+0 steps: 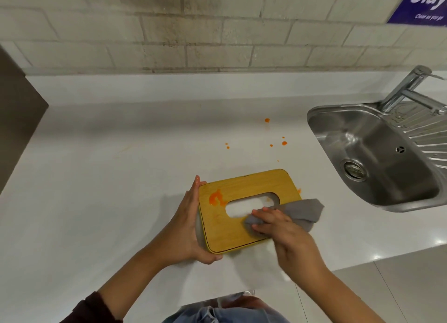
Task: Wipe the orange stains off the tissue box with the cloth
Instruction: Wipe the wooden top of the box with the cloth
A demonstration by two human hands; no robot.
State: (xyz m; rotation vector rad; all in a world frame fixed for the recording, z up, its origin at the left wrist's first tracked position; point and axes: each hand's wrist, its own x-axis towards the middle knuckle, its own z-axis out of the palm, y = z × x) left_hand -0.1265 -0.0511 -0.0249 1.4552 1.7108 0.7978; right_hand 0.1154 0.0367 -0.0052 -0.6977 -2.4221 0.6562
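So the tissue box (249, 211) sits near the front edge of the white desk (121, 153), wooden lid facing up, and the sink (377, 153) is off to its right and a bit further back. The left hand (186, 226) is wrapped around the box's left end, fingers on the far corner and thumb at the near corner, a firm open-palmed grip that pins it in place. The right hand (283, 228) has the grey cloth (300, 212) bunched up tight in its fingers and pressed on the lid just right of the oval slot, near the front edge. The big orange stain (216, 198) is at the left end of the lid, right by the left hand's fingers, and the cloth isn't on it yet. I'd sweep across toward that smear with short firm strokes, keep the left hand braced so the box doesn't skate, and fold to a clean patch of cloth (otherwise you just spread it). There's also a small orange mark at the box's right edge, plus drops on the desk behind it.
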